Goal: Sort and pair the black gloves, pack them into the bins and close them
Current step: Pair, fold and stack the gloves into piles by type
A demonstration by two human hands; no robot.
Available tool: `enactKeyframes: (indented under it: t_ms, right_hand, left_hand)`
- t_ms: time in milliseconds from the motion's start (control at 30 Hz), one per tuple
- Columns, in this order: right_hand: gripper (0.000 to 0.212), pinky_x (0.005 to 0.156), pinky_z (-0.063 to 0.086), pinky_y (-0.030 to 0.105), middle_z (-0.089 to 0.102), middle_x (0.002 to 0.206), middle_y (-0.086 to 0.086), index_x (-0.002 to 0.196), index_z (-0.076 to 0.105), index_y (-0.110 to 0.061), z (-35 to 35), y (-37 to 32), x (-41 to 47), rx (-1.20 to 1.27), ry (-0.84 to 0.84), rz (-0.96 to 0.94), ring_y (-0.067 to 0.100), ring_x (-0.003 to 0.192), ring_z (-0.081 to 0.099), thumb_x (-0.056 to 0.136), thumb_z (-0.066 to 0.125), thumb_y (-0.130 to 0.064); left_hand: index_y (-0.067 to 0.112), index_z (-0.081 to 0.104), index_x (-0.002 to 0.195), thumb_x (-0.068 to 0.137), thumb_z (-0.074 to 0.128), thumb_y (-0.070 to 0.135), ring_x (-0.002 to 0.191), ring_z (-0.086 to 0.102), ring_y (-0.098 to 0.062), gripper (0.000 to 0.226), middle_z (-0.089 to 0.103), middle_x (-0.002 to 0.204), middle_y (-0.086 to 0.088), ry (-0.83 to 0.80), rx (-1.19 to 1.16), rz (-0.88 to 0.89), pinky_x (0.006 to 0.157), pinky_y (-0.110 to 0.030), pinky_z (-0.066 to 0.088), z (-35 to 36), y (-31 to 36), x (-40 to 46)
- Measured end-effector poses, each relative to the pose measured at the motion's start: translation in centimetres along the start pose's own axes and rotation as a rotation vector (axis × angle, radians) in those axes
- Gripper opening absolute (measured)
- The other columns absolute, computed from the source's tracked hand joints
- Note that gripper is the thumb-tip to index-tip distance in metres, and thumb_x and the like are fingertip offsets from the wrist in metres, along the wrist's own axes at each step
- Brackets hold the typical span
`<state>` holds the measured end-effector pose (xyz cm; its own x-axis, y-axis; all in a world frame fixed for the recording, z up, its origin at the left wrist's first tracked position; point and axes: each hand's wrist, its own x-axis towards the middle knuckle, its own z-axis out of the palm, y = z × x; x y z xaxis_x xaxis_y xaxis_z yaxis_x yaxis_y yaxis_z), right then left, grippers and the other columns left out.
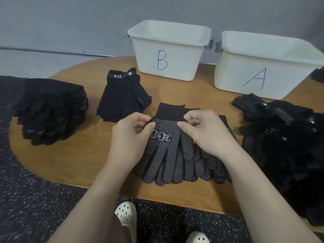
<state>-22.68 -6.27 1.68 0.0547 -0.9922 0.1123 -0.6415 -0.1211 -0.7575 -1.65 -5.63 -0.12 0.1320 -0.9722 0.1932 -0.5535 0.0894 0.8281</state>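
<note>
Here the dotted gloves (175,155) lie stacked at the centre of the frame on the wooden table (84,155), cuffs pointing away from me. My left hand (129,135) and my right hand (203,130) each pinch the top glove near its cuff. Left of them sit two sorted stacks (52,111), at right a loose heap (287,146), and above stand open bin B (168,51) and bin A (263,67)
</note>
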Motion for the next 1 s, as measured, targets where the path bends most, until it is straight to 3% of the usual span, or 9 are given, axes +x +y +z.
enactKeyframes:
  t_ms: [100, 267, 433, 533, 667, 767, 833, 900, 1000]
  right_hand:
    - [0.016, 0.072, 0.057, 0.035, 0.072, 0.078, -0.004, 0.087, 0.071, -0.022, 0.3, 0.2, 0.0, -0.026, 0.026, 0.023, 0.009, 0.063, 0.062, 0.095, 0.072, -0.035]
    - [0.015, 0.068, 0.053, 0.028, 0.069, 0.073, -0.014, 0.079, 0.071, -0.03, 0.6, 0.4, 0.1, -0.136, 0.104, 0.037, 0.002, 0.066, 0.061, 0.091, 0.076, -0.038]
    - [0.016, 0.066, 0.05, 0.026, 0.065, 0.072, -0.016, 0.08, 0.069, -0.03, 1.0, 0.4, -0.2, -0.182, 0.123, 0.053, 0.002, 0.07, 0.062, 0.091, 0.076, -0.04]
    - [0.012, 0.062, 0.046, 0.024, 0.064, 0.073, -0.016, 0.086, 0.069, -0.03, 1.1, 0.3, -0.5, -0.208, 0.14, 0.036, 0.001, 0.068, 0.059, 0.092, 0.074, -0.039]
    - [0.011, 0.071, 0.048, 0.03, 0.063, 0.09, -0.014, 0.101, 0.07, -0.025, 1.3, -0.2, -1.2, -0.341, 0.26, -0.119, 0.007, 0.076, 0.055, 0.095, 0.068, -0.034]
    - [0.023, 0.089, 0.047, 0.034, 0.063, 0.113, -0.004, 0.116, 0.069, -0.016, 1.6, -0.7, -1.5, -0.379, 0.221, -0.323, 0.017, 0.103, 0.057, 0.1, 0.059, -0.029]
    - [0.034, 0.108, 0.035, 0.03, 0.059, 0.138, -0.002, 0.134, 0.064, -0.015, 2.1, -0.6, -1.7, -0.423, 0.077, -0.368, 0.018, 0.129, 0.05, 0.105, 0.051, -0.028]
    - [0.048, 0.122, 0.012, 0.025, 0.037, 0.163, -0.004, 0.155, 0.044, -0.018, 2.5, -0.1, -1.8, -0.472, -0.093, -0.309, 0.012, 0.152, 0.026, 0.11, 0.038, -0.034]
    - [0.063, 0.127, -0.008, 0.027, 0.002, 0.172, -0.01, 0.165, 0.011, -0.022, 2.7, 1.0, -1.6, -0.589, -0.259, -0.229, 0.003, 0.157, -0.008, 0.108, 0.013, -0.048]
  left_hand:
    - [0.03, 0.073, 0.103, 0.094, 0.073, 0.034, 0.082, 0.066, 0.004, 0.01, 0.072, 0.088, 0.017, 0.004, 0.083, 0.002, 0.07, -0.012, 0.05, 0.3, -0.2, 0.0]
    - [0.027, 0.073, 0.107, 0.095, 0.071, 0.034, 0.085, 0.067, -0.007, 0.014, 0.071, 0.089, 0.015, 0.008, 0.24, 0.032, 0.075, -0.035, 0.06, 0.6, -0.3, -0.3]
    - [0.028, 0.071, 0.113, 0.096, 0.07, 0.034, 0.084, 0.062, -0.006, 0.018, 0.062, 0.091, 0.019, 0.005, 0.324, 0.085, 0.068, -0.026, 0.052, 0.5, -0.2, -0.7]
    - [0.019, 0.068, 0.125, 0.098, 0.066, 0.029, 0.103, 0.06, -0.012, 0.029, 0.063, 0.112, 0.008, 0.004, 0.342, 0.242, 0.087, -0.032, 0.054, 0.3, 0.0, -1.2]
    - [0.017, 0.056, 0.145, 0.103, 0.045, 0.037, 0.137, 0.044, -0.014, 0.048, 0.053, 0.148, 0.002, -0.197, 0.433, 0.442, 0.116, -0.029, 0.031, 0.6, 0.3, -2.3]
    - [0.022, 0.022, 0.164, 0.104, 0.023, 0.052, 0.156, 0.012, -0.004, 0.067, 0.02, 0.171, 0.006, -0.385, 0.48, 0.373, 0.127, -0.024, 0.003, 1.1, -0.3, -2.6]
    - [0.024, 0.003, 0.166, 0.103, 0.01, 0.056, 0.156, -0.006, 0.002, 0.071, 0.001, 0.173, 0.01, -0.446, 0.553, 0.363, 0.126, -0.023, -0.009, 1.4, -0.8, -2.4]
    - [0.024, -0.006, 0.165, 0.102, 0.005, 0.057, 0.155, -0.013, 0.002, 0.072, -0.007, 0.173, 0.01, -0.459, 0.608, 0.367, 0.126, -0.025, -0.012, 1.5, -1.0, -2.1]
    - [0.022, -0.009, 0.165, 0.102, 0.004, 0.057, 0.155, -0.016, 0.0, 0.073, -0.012, 0.172, 0.009, -0.46, 0.64, 0.38, 0.126, -0.026, -0.013, 1.5, -1.1, -2.0]
